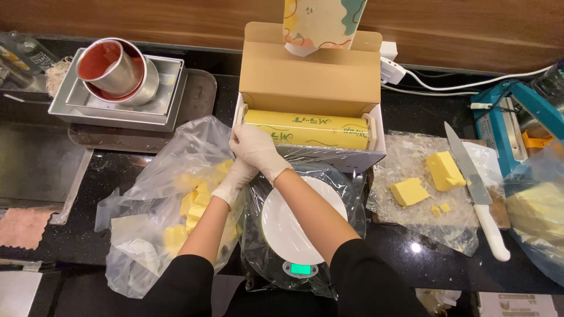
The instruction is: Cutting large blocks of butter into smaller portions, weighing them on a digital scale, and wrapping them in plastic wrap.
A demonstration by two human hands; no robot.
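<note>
At the upper left, a red-stained cup [111, 67] is sitting in stacked trays [117, 111]. Below, a bag [158, 205] of butter cubes is lying open beside the left hand [235, 182], which is crossing under the right hand [254, 149]. Both gloved hands are pinching the film [317, 154] at the left end of the roll [308, 129] in its box [311, 76], centre frame. The film is stretching over the scale [294, 226] below. Pulled unevenly from one corner, it is likely to tear crooked or cling to itself; a hard tug could drag the box forward. At the right, a knife [476, 188] is lying beside butter blocks [443, 170], its blade near the film's path.
</note>
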